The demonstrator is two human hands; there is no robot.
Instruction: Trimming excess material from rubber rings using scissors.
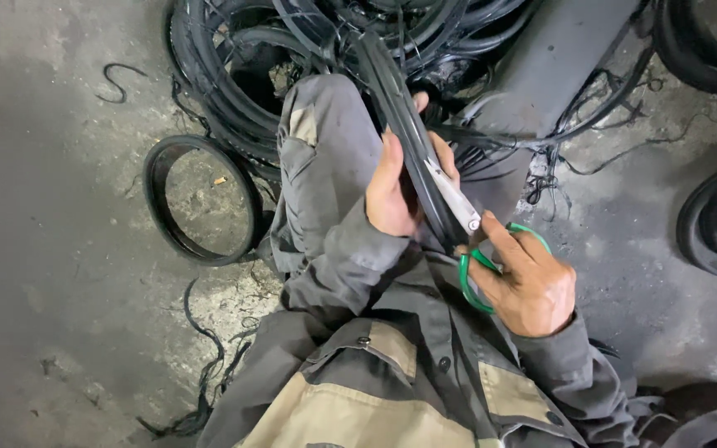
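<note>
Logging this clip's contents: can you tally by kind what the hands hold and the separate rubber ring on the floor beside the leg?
Scissors with green handles, in the right hand: 1
Black rubber strip, gripped by the left hand: 1
Loose black rubber ring on the floor: 1
Total: 3
The tangled heap of black rubber behind cannot be counted piece by piece.

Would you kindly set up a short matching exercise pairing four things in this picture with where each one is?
Things:
1. scissors
2. rubber strip
3. rubber ring
4. tangled rubber pile

Places:
A. flat on the floor, beside the knee
B. in the right hand
C. heaped beyond the knee
D. gripped by the left hand

Pairs: 1-B, 2-D, 3-A, 4-C
</note>
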